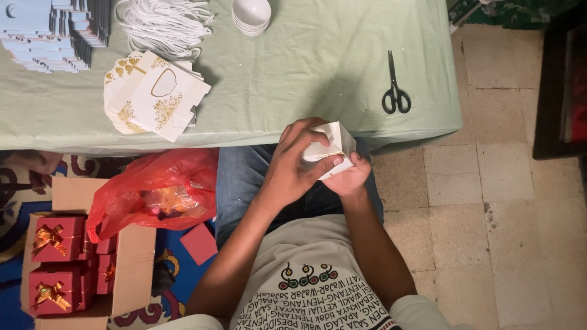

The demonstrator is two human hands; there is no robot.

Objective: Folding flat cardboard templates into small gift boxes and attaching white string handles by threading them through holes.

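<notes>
A small white cardboard box (335,142) sits in both hands above my lap, just in front of the table edge. My left hand (293,162) covers its top and left side, fingers curled over it. From underneath and the right, my right hand (350,178) cups the box. On the green tablecloth (293,73) lies a stack of flat white box blanks with gold leaf prints (153,95). Black scissors (395,85) rest on the cloth to the right, beyond the box.
A bundle of white cords (165,24), stacked white bowls (251,15) and piles of pale blue cards (52,30) lie at the far side. On the floor left: a cardboard carton (131,263) of red gift boxes with gold bows (58,235), a red plastic bag (162,192).
</notes>
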